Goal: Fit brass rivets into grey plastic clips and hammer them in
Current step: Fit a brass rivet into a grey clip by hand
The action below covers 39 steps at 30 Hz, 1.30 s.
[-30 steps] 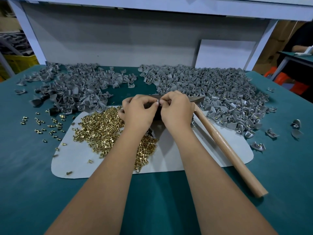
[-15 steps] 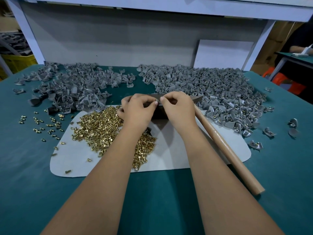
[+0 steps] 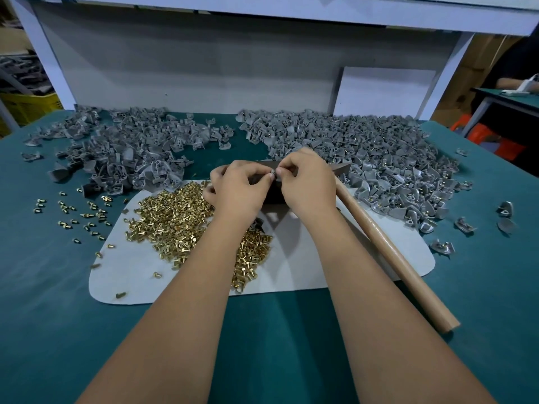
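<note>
Grey clip (image 3: 273, 172) sits pinched between your left hand (image 3: 239, 188) and right hand (image 3: 306, 185) at frame centre; a crooked rivet could jam.

A small grey clip (image 3: 273, 173) is pinched between the fingertips of both hands, mostly hidden. Loose brass rivets (image 3: 186, 225) lie heaped on a pale mat just below and left of the grip. Bare grey clips (image 3: 131, 153) are piled up-left of it; clips with rivets (image 3: 379, 164) spread to its right. The hammer (image 3: 388, 249), wooden-handled, lies slanting down-right from the grip.
</note>
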Each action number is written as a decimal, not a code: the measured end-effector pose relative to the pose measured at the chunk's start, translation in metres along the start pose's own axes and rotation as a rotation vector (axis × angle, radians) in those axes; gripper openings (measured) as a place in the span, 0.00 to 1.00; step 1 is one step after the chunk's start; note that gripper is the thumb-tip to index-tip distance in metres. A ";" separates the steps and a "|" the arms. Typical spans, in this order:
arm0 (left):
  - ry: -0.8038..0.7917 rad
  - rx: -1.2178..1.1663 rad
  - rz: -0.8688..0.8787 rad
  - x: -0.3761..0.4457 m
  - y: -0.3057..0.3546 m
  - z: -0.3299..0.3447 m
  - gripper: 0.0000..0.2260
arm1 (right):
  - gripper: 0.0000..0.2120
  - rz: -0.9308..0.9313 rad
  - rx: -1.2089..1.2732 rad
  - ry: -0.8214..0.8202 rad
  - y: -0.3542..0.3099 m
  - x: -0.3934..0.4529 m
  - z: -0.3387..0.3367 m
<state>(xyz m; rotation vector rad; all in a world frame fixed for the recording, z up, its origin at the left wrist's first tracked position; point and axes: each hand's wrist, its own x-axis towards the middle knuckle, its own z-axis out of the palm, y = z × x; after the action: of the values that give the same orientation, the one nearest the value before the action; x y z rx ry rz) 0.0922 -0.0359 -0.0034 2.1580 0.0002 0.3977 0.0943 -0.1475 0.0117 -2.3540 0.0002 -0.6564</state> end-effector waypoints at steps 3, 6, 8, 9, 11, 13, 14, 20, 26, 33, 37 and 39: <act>0.001 -0.005 -0.008 -0.001 0.001 -0.001 0.06 | 0.09 0.033 -0.037 0.033 -0.001 -0.001 0.003; -0.016 -0.050 -0.006 -0.001 0.001 -0.002 0.06 | 0.09 0.083 -0.078 0.059 -0.004 -0.003 0.005; -0.017 -0.063 -0.005 -0.002 0.002 -0.003 0.05 | 0.10 0.104 -0.066 0.067 -0.006 -0.005 0.006; -0.008 -0.054 -0.008 -0.003 0.002 -0.003 0.05 | 0.10 0.113 -0.039 0.066 -0.006 -0.006 0.006; 0.005 -0.035 -0.009 -0.003 0.003 -0.003 0.04 | 0.10 0.127 0.009 0.065 -0.006 -0.007 0.006; 0.005 -0.030 -0.001 -0.004 0.003 -0.003 0.04 | 0.10 0.126 0.028 0.066 -0.006 -0.008 0.005; 0.003 -0.026 0.002 -0.004 0.004 -0.004 0.04 | 0.10 0.120 0.041 0.064 -0.005 -0.008 0.005; -0.005 -0.022 -0.002 -0.003 0.003 -0.003 0.02 | 0.08 0.054 0.115 0.025 0.004 -0.010 0.004; -0.011 -0.054 -0.011 -0.001 0.001 0.000 0.03 | 0.10 0.168 0.405 0.007 0.006 -0.011 0.001; -0.009 -0.032 0.008 -0.001 0.000 0.000 0.02 | 0.06 0.120 0.315 -0.057 0.005 -0.005 0.001; -0.006 -0.034 0.030 0.000 0.000 -0.001 0.02 | 0.08 0.104 0.226 -0.047 0.002 -0.003 0.001; 0.003 -0.017 0.029 -0.001 0.002 -0.001 0.02 | 0.09 0.112 0.196 -0.032 0.001 -0.003 0.002</act>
<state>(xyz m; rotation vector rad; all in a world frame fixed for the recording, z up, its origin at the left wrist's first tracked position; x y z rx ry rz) 0.0911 -0.0362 -0.0019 2.1425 -0.0331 0.4168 0.0925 -0.1466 0.0081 -2.1585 0.0513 -0.5396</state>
